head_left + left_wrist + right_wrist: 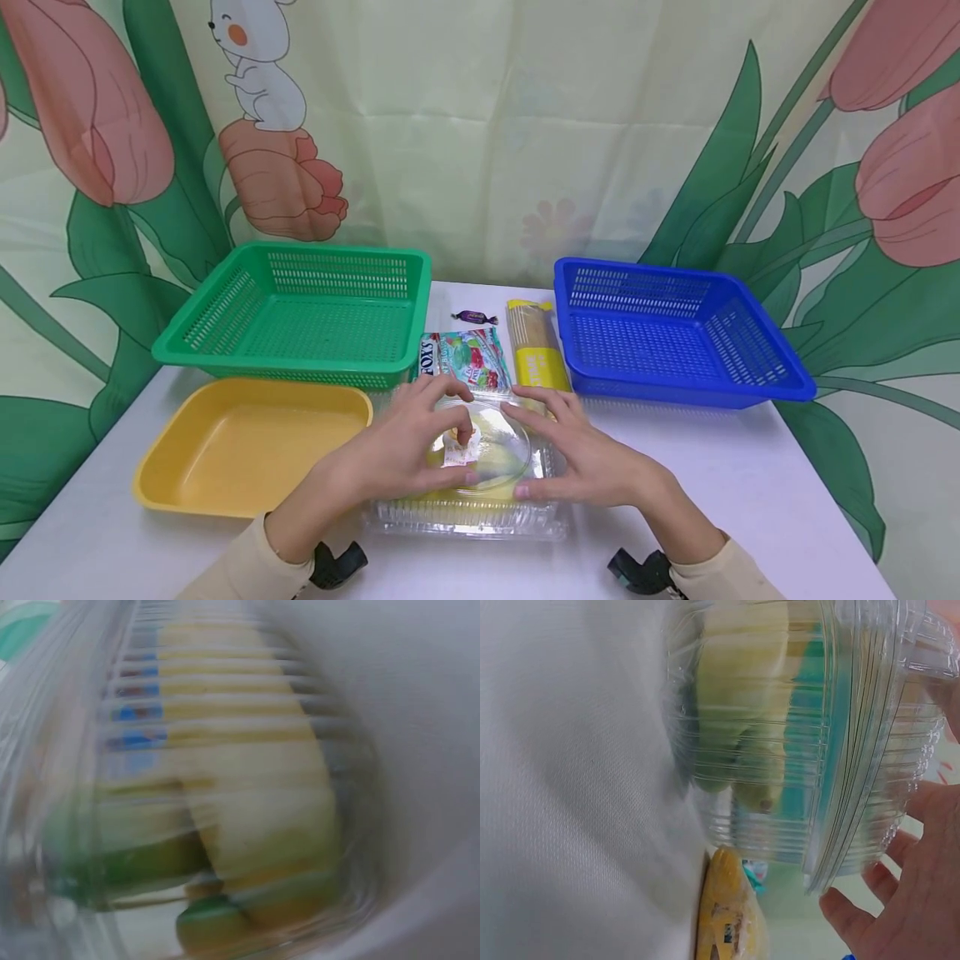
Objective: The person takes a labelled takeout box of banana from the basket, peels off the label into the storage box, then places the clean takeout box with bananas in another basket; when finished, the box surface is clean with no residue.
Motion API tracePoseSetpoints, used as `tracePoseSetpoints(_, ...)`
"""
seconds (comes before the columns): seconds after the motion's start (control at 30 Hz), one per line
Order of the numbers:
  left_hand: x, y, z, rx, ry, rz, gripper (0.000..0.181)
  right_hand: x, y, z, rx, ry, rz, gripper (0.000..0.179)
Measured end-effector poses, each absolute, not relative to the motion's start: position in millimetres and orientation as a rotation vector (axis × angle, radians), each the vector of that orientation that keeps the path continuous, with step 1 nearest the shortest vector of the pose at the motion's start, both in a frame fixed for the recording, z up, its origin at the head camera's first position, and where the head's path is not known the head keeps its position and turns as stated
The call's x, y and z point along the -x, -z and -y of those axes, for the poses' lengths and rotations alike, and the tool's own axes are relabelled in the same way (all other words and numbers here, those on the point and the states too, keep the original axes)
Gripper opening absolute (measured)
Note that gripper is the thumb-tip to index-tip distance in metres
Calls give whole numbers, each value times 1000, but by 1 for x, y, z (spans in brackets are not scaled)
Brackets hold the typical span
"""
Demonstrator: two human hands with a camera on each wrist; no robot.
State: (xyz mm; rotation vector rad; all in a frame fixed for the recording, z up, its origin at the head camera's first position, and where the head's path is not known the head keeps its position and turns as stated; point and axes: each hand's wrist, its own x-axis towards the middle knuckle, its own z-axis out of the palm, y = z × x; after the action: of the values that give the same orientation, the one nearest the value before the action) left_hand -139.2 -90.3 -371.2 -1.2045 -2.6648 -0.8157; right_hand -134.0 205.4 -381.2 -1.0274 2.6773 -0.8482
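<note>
A clear plastic clamshell box (468, 518) with a ribbed rim and a domed lid stands at the front middle of the table. Yellow-green, fruit-like pieces (739, 682) show through its side in the right wrist view; motion blurs them in the left wrist view. On the lid's left half lies my left hand (401, 446), its index finger bent and its thumb near the front. Across from it, my right hand (588, 454) touches the lid's right side with spread fingers. A small printed label (461, 448) sits on the lid between the hands.
Behind the box lie a FOX'S sweets bag (472, 354), a purple wrapped candy (475, 317) and a yellow-ended packet of sticks or noodles (540, 358). A green basket (292, 371) and yellow tub (176, 502) stand left, a blue basket (675, 390) right.
</note>
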Motion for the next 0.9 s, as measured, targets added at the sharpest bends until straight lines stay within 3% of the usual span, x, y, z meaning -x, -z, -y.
tracePoseSetpoints(0.9, 135, 378, 91, 1198, 857, 2609, 22, 145, 394, -216, 1136, 1017, -2556, 80)
